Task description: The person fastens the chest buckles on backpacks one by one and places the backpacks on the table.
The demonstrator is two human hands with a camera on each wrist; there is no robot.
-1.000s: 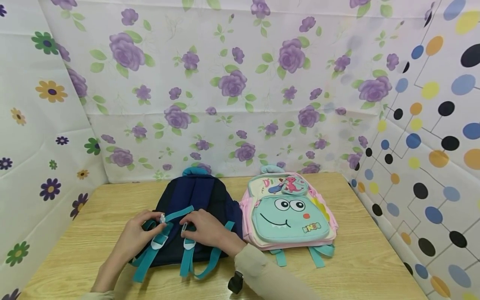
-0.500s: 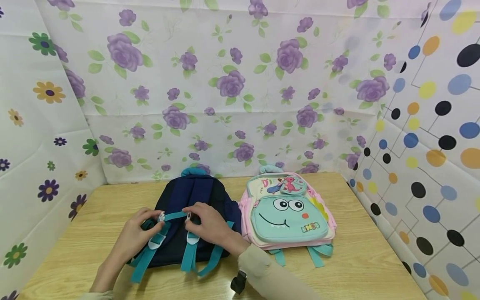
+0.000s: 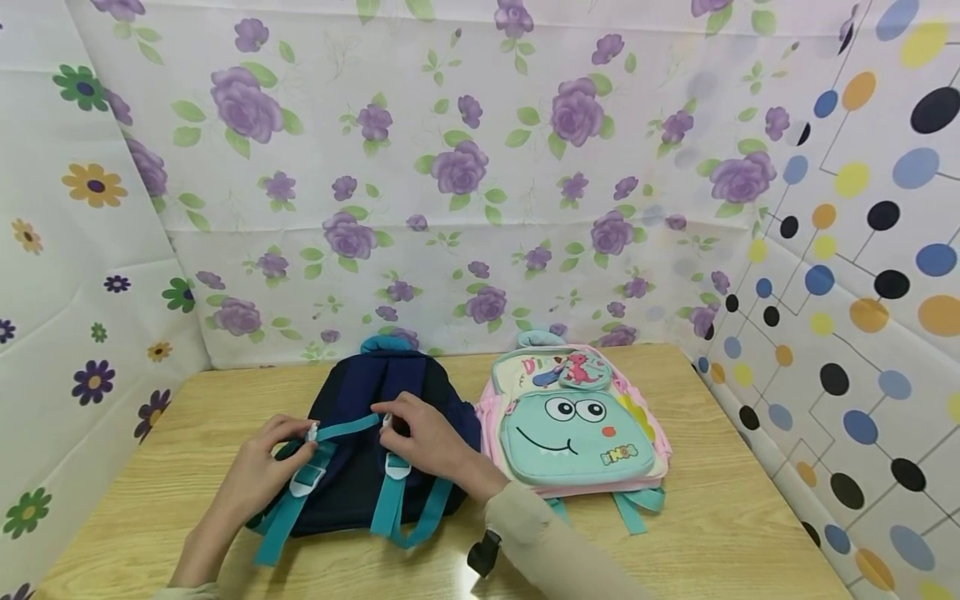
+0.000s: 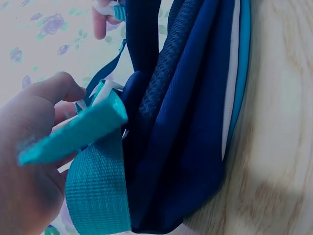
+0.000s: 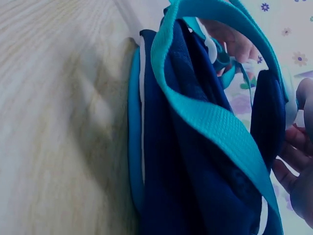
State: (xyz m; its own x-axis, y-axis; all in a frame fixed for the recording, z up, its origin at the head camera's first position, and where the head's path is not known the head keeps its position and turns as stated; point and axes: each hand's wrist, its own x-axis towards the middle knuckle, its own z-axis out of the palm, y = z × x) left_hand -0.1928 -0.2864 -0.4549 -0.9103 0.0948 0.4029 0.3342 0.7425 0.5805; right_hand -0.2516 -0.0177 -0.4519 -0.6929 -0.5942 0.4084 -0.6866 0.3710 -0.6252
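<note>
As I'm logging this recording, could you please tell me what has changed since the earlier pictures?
The right hand, pinching a white buckle, has moved rightward and forward. The end of the teal strap, free a second ago, now meets that hand's fingers; whether gripped is unclear. The left hand still pinches a white clip, and the pink backpack stays put.

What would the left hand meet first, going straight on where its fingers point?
Probably the narrow teal webbing strap, which runs from the left hand toward the right hand over the navy fabric backpack. Depth there is hard to judge.
</note>
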